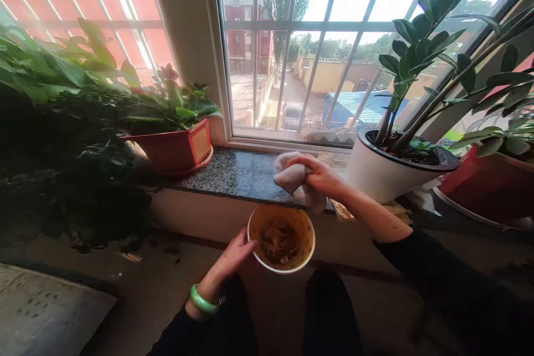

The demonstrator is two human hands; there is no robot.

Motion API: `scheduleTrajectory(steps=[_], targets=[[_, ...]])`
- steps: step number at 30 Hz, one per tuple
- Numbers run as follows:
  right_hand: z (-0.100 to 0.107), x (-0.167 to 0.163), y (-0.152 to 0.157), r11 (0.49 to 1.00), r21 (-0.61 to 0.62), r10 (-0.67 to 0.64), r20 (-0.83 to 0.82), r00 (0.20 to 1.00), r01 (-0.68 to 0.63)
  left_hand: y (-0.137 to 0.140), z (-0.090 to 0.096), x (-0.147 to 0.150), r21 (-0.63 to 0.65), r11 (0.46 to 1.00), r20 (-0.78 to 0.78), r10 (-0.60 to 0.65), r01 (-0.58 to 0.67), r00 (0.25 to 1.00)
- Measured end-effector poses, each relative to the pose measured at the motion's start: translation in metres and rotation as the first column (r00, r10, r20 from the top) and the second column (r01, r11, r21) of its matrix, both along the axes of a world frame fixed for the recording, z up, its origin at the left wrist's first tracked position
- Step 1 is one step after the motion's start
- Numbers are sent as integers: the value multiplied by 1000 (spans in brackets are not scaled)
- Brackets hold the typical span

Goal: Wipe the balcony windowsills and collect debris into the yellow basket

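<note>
One cloth (291, 178) in right hand (322, 174)

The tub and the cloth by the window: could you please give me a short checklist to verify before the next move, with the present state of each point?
1. Left hand has the tub: ok, its fingers grip the rim.
2. Tub empty: not ok, brownish matter lies inside.
3. Tub supported from below: cannot tell, its underside is hidden.
4. Right hand has the cloth: ok, the cloth is bunched in its grasp.
5. Cloth pressing on the sill: cannot tell from this angle.
6. Red planter on its saucer: ok, left of the bare stretch of sill.
</note>
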State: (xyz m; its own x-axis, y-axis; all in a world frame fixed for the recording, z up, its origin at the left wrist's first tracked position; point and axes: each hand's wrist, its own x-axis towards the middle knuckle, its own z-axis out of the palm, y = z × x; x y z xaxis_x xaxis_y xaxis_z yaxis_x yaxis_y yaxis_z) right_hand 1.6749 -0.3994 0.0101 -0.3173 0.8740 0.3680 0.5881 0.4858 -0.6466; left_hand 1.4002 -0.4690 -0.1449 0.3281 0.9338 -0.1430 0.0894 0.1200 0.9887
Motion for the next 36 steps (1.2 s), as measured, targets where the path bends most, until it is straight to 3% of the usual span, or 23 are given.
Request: scheduleTrajectory(steps=[2,4,6,8,11,14,19,21,24,26,29,33,36], targets=[[4,29,14,958,52,-284,77,956,281,-3,1,2,-119,993,-8,-14,13,1000],[-3,50,26,874,25,-475,260,841,486,-4,3,4,-208,978,-3,-33,31,999],[-17,57,32,805,-18,-531,423,735,592,-5,4,5,-219,975,-2,-36,35,999],[-32,51,32,777,-20,-542,486,685,629,-4,3,5,-202,979,-4,-32,30,999],[-44,25,26,812,-7,-514,466,720,584,-3,1,4,-193,981,-12,-39,36,999],[-47,-12,17,899,-34,-392,379,838,436,0,-2,2,-187,981,-23,-64,59,998],[-33,-51,3,984,18,-178,80,981,177,5,-6,-1,47,999,6,-20,19,1000],[-19,-40,-4,984,89,-156,0,988,155,5,-7,-1,42,999,15,-13,12,1000],[1,5,-17,957,160,-233,-73,970,242,4,-5,2,-123,992,13,-34,35,999],[9,38,-25,928,149,-322,-139,937,341,2,-2,3,-199,979,16,-40,42,999],[11,67,-32,908,99,-367,-278,887,407,2,1,4,-211,977,28,-27,32,999],[0,49,-20,927,56,-329,-359,873,372,4,1,2,-177,984,46,-24,32,999],[-6,24,6,947,45,-298,-256,920,319,6,-2,-1,-152,988,56,-23,31,998]])
